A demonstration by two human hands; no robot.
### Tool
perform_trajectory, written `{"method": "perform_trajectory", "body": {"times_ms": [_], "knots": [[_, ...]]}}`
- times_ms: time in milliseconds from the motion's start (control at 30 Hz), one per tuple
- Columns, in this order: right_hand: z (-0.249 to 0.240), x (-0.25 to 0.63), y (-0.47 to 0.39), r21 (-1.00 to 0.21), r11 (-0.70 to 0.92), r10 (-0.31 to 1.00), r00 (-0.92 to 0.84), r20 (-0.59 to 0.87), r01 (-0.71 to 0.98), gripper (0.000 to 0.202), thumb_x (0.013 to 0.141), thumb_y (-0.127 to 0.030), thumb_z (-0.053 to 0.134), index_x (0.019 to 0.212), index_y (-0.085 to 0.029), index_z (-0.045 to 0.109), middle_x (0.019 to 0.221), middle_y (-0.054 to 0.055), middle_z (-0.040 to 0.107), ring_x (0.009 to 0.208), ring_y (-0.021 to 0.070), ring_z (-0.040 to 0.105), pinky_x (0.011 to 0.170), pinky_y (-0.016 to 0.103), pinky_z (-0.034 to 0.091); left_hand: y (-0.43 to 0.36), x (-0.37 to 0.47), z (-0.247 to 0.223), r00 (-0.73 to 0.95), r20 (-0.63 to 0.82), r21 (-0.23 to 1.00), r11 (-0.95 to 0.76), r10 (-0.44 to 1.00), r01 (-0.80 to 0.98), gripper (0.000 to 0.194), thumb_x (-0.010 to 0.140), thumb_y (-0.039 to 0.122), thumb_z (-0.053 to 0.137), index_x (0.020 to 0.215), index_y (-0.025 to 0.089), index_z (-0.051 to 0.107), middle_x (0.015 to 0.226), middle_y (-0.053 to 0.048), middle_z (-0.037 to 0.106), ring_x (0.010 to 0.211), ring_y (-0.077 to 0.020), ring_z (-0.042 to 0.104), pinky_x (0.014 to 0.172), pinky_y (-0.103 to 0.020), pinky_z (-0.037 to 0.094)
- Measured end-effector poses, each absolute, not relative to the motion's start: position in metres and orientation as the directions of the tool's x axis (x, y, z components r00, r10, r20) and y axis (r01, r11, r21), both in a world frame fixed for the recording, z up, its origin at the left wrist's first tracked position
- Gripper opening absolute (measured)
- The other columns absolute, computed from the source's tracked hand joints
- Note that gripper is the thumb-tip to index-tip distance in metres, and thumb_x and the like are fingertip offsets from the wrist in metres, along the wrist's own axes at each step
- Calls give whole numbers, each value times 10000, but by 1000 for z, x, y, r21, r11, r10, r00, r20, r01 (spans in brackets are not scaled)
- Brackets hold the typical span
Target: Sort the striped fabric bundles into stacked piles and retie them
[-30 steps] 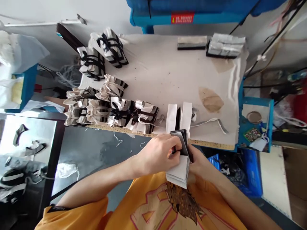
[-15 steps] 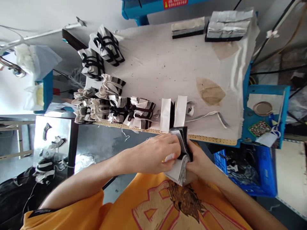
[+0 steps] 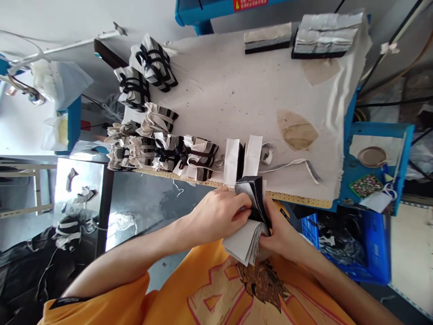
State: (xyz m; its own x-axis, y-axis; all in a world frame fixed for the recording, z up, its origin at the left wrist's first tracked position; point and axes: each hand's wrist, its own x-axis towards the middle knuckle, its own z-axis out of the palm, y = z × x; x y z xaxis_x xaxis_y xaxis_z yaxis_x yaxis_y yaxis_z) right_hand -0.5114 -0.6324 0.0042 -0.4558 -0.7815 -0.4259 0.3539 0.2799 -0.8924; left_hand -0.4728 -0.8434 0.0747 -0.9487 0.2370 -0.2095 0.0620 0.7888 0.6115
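A thick stack of grey and black fabric pieces (image 3: 245,241) is held in front of my chest, below the table edge, its layers fanned at the lower end. My right hand (image 3: 279,225) grips its right side. My left hand (image 3: 225,212) pinches the stack's upper left part between thumb and fingers. Just beyond, two upright white-faced stacks (image 3: 232,162) stand at the table's front edge, with black layers between them. A roll of white tape (image 3: 267,153) lies beside them, and a loose strip (image 3: 287,164) trails right.
Tied fabric bundles (image 3: 157,63) crowd the left side of the cloth-covered table (image 3: 219,104). More stacks (image 3: 326,35) lie at the back right. A blue tray (image 3: 356,135) with scissors is at the right, above a blue crate (image 3: 379,243) of dark scraps.
My left hand has shifted slightly left, its fingers now closer together at the stack. The lower grey layers have spread a little further left. The view has shifted slightly.
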Motion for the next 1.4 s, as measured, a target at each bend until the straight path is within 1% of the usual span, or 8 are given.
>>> {"method": "perform_trajectory", "body": {"times_ms": [200,400,500,667,833,1000,1233,1400], "knots": [[-6,-509,-619,-900,257,-818,-417,-396,351,1002,717,-186,669,1628,-212,255,1552,112,507,1432,288,500,1199,421,420,-833,-467,71,-981,-135,668,744,139,14,71,989,171,521,959,190,583,730,24,672,638,-128,593,644,-273,501],[-12,-514,-616,-912,278,-844,-376,-382,301,1062,715,-221,693,1654,-171,199,1628,143,428,1520,311,407,1253,454,352,-844,-480,76,-855,-73,633,686,514,358,216,1057,153,433,1118,172,640,877,-38,698,705,-148,601,691,-301,482],[-17,-516,-616,-921,256,-865,-356,-353,293,1097,720,-207,702,1672,-204,157,1671,130,368,1561,307,340,1280,476,299,-846,-487,76,-810,-110,560,709,575,427,256,1055,135,428,1125,186,669,883,-37,684,695,-151,574,686,-306,471],[-22,-518,-614,-911,236,-882,-319,-347,338,1150,721,-207,703,1690,-210,84,1704,128,307,1594,295,265,1297,497,242,-848,-491,71,-810,-24,567,675,586,472,240,1026,118,465,907,177,665,798,-25,661,663,-150,574,645,-315,459],[-19,-524,-613,-897,247,-877,-309,-367,365,1182,699,-186,708,1695,-211,71,1710,128,300,1594,291,266,1299,489,218,-853,-493,70,-887,-52,695,655,459,298,198,954,93,512,888,188,672,849,-31,699,721,-135,631,677,-282,500],[-15,-529,-617,-913,211,-898,-301,-322,349,1184,697,-154,695,1696,-233,65,1704,127,316,1568,281,334,1282,463,264,-855,-498,77,-911,-164,869,493,377,47,172,859,58,525,875,174,651,862,-36,656,769,-125,599,691,-264,498],[-16,-534,-618,-919,216,-919,-249,-306,331,1170,732,-178,755,1695,-255,96,1708,114,311,1563,282,343,1278,461,279,-871,-503,74,-873,-351,911,339,339,-234,96,819,125,560,865,182,621,802,-4,623,697,-106,548,607,-234,473],[-17,-534,-619,-930,210,-927,-241,-288,303,1143,748,-190,760,1693,-258,121,1709,104,307,1574,273,322,1286,461,269,-871,-500,79,-854,-344,847,522,390,-103,164,853,131,581,985,180,664,955,-39,659,815,-138,611,721,-265,520]]}}
